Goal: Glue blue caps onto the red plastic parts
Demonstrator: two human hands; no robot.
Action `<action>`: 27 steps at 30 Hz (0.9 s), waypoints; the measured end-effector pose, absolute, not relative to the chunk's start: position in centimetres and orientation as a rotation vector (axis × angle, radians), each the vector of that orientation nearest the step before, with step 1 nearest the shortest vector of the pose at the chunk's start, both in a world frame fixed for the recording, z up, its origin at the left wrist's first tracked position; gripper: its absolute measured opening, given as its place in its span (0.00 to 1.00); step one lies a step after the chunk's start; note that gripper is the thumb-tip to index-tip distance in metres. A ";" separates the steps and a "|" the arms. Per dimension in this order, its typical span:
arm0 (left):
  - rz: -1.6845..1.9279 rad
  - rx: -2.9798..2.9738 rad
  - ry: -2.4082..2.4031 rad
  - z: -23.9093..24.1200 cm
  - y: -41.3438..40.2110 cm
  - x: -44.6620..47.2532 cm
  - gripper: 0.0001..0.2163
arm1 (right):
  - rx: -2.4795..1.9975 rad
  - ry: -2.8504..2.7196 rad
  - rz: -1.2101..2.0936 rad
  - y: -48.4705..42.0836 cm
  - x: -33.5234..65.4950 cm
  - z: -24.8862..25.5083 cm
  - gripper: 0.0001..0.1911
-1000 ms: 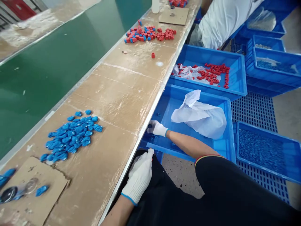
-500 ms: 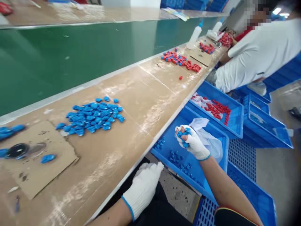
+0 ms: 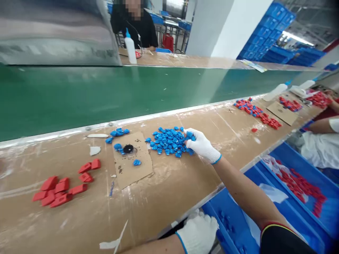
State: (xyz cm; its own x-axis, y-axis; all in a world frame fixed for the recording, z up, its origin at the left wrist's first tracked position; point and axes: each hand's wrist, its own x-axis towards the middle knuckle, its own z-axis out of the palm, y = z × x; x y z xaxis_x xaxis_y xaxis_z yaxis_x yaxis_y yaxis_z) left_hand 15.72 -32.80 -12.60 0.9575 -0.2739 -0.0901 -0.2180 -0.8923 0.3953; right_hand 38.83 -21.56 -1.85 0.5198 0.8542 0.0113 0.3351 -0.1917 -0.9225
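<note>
My right hand [image 3: 202, 145], in a white glove with blue trim, is at the right side of a pile of small blue pieces [image 3: 169, 141] on the bench. Its fingers curl round several of these pieces, partly hidden by the glove. My left hand [image 3: 198, 231], gloved alike, is low by the bench's front edge with its fingers loosely curled; nothing shows in them. Left of the pile lies a cardboard sheet [image 3: 137, 173] bearing a round black-filled dish [image 3: 128, 149] and a few blue pieces.
Red blocks [image 3: 55, 192] lie on the bench at left. A green belt [image 3: 132, 91] runs behind. Red-and-blue pieces [image 3: 256, 112] are farther right. Blue bins [image 3: 293, 201] stand below the edge. People sit across and at right; a white bottle [image 3: 130, 47] stands opposite.
My right hand has moved from above the blue bin to the pile on the bench, bringing blue pieces. The view has swung left. My left hand stays low by the edge.
</note>
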 end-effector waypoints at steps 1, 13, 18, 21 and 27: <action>-0.173 2.721 -0.372 -13.0 -32.9 16.0 0.06 | -1.805 -1.056 0.595 -20.2 38.8 -1.7 0.14; -0.010 2.718 -0.375 -14.3 -33.5 17.4 0.10 | -2.171 -1.669 0.271 -19.0 39.3 -0.4 0.31; -0.039 2.737 -0.358 -13.9 -33.4 17.7 0.10 | -1.805 -1.183 0.368 -22.2 41.1 -2.8 0.32; -0.080 2.718 -0.352 -13.4 -33.3 17.9 0.08 | -1.657 -0.857 0.299 -24.5 40.8 -3.9 0.28; -0.091 2.516 -0.488 -9.4 -31.4 17.4 0.10 | -1.559 -0.560 0.141 -28.6 38.9 -4.8 0.20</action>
